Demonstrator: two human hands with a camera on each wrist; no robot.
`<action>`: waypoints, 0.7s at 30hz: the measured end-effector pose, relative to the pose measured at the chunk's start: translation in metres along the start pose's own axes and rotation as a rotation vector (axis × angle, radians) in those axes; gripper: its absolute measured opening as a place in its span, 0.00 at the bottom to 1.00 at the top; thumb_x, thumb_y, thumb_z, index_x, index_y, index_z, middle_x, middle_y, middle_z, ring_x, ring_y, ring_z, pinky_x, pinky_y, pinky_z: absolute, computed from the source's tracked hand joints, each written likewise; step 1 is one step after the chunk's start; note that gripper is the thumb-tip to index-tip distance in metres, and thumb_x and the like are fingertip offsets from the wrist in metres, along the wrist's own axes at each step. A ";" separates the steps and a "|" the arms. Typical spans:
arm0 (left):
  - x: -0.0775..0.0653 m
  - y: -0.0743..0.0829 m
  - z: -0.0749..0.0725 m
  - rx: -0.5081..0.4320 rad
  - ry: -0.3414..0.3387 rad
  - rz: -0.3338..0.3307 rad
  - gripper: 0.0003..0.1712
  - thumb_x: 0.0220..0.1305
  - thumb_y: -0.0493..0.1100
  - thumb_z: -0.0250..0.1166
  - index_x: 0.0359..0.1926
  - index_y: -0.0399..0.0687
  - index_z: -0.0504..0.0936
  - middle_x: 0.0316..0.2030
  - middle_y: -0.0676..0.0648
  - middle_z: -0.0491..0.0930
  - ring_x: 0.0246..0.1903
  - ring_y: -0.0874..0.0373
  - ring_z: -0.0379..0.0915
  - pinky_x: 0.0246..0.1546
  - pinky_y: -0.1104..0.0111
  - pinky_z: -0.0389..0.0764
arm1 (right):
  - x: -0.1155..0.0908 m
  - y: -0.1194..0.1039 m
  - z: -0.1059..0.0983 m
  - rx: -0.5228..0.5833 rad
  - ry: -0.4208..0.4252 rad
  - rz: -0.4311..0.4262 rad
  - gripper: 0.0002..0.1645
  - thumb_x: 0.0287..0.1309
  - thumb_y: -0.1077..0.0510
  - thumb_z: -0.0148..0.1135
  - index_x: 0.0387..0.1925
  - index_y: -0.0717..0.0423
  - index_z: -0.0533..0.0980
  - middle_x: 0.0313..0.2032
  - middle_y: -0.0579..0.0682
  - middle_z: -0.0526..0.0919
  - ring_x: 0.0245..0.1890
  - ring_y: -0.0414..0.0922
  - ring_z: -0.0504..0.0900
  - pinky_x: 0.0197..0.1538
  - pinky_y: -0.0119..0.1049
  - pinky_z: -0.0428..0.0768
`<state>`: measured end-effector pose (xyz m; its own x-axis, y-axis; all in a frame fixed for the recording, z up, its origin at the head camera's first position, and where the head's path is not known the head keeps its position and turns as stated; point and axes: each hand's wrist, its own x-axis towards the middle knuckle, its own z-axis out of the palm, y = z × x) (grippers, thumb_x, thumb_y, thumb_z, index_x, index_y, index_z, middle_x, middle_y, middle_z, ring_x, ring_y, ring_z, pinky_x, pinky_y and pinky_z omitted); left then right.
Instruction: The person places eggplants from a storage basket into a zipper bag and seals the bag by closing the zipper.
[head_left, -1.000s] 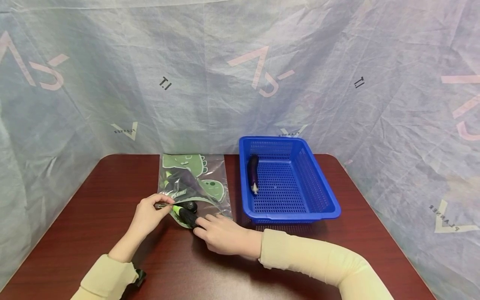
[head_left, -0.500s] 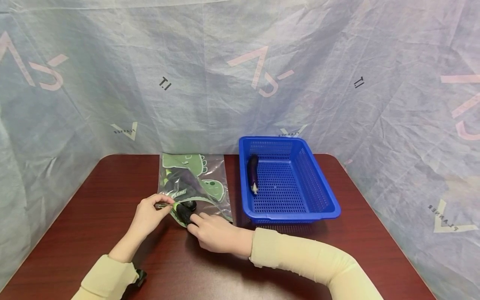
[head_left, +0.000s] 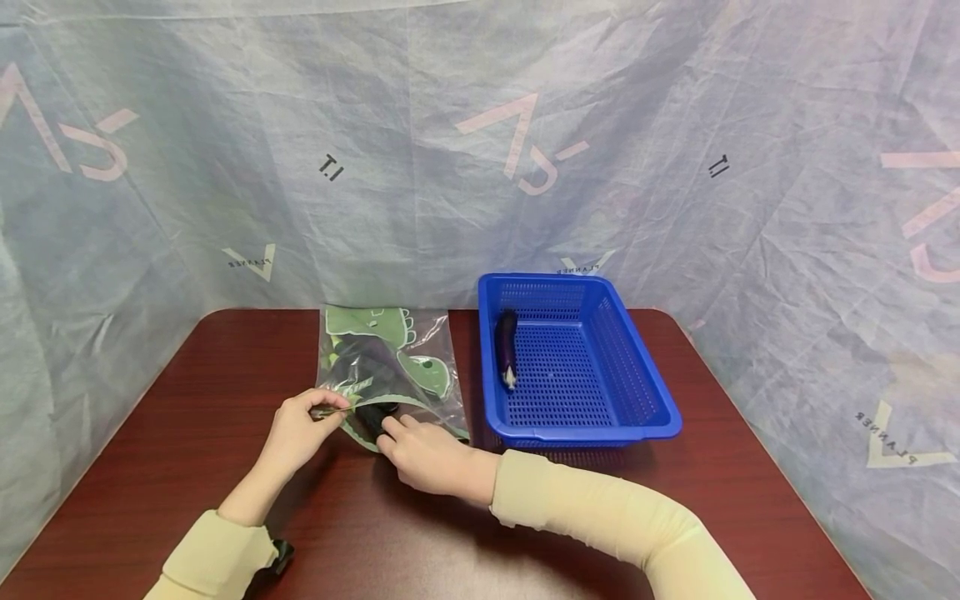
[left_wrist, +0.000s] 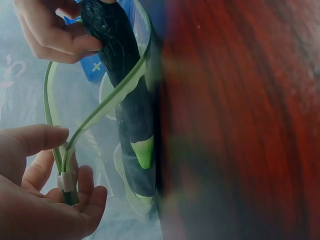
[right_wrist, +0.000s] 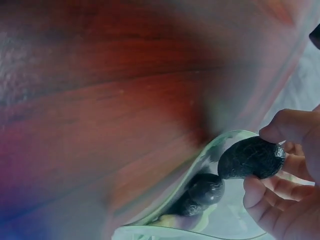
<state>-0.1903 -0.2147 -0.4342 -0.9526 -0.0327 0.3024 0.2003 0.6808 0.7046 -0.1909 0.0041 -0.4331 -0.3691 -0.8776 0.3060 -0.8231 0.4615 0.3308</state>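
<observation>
My left hand [head_left: 300, 429] pinches the left corner of a clear zip bag [head_left: 431, 333] with green cartoon prints, near its slider [left_wrist: 65, 181]. The bag lies flat with its mouth lifted apart toward me. My right hand [head_left: 431, 457] grips the near end of a dark, wrinkled cucumber [right_wrist: 250, 159] between thumb and fingers at the mouth. The cucumber's light green tip [left_wrist: 144, 152] shows through the film, inside the bag. Beside it, dark rounded vegetable ends [right_wrist: 206, 189] lie in the bag, and a purple eggplant shape [head_left: 375, 354] shows farther in.
A blue perforated basket [head_left: 585, 432] stands right of the bag, with one dark eggplant [head_left: 507, 350] along its left wall. The reddish-brown table [head_left: 360, 542] ends at a hanging printed cloth [head_left: 420, 208] behind and at the sides.
My right hand has moved left and slightly away from me, and the cucumber has slid deeper into the bag, its green tip passing under the film. My left hand stays at the bag's corner.
</observation>
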 end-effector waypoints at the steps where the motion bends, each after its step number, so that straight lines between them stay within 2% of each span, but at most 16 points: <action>1: 0.000 0.000 0.000 0.001 -0.002 -0.002 0.06 0.52 0.35 0.70 0.32 0.48 0.84 0.34 0.49 0.84 0.32 0.64 0.75 0.32 0.72 0.74 | 0.000 0.000 0.002 0.000 -0.002 0.003 0.11 0.45 0.54 0.65 0.32 0.50 0.74 0.37 0.46 0.73 0.33 0.43 0.75 0.29 0.31 0.77; 10: -0.001 0.001 0.000 -0.006 -0.005 -0.005 0.06 0.52 0.35 0.69 0.32 0.49 0.84 0.34 0.49 0.84 0.32 0.66 0.75 0.32 0.72 0.74 | -0.004 0.004 0.015 -0.034 -0.010 0.026 0.10 0.48 0.55 0.64 0.35 0.48 0.74 0.40 0.45 0.74 0.34 0.43 0.76 0.26 0.32 0.76; 21: 0.000 0.000 0.002 0.005 0.016 0.006 0.06 0.51 0.35 0.70 0.31 0.50 0.84 0.34 0.49 0.84 0.31 0.67 0.74 0.32 0.73 0.73 | -0.016 0.009 0.017 -0.030 0.072 0.028 0.09 0.51 0.55 0.61 0.37 0.46 0.73 0.44 0.45 0.74 0.39 0.43 0.77 0.28 0.33 0.77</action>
<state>-0.1906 -0.2135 -0.4353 -0.9476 -0.0402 0.3168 0.2047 0.6850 0.6992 -0.1998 0.0204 -0.4497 -0.3587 -0.8533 0.3785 -0.7992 0.4902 0.3477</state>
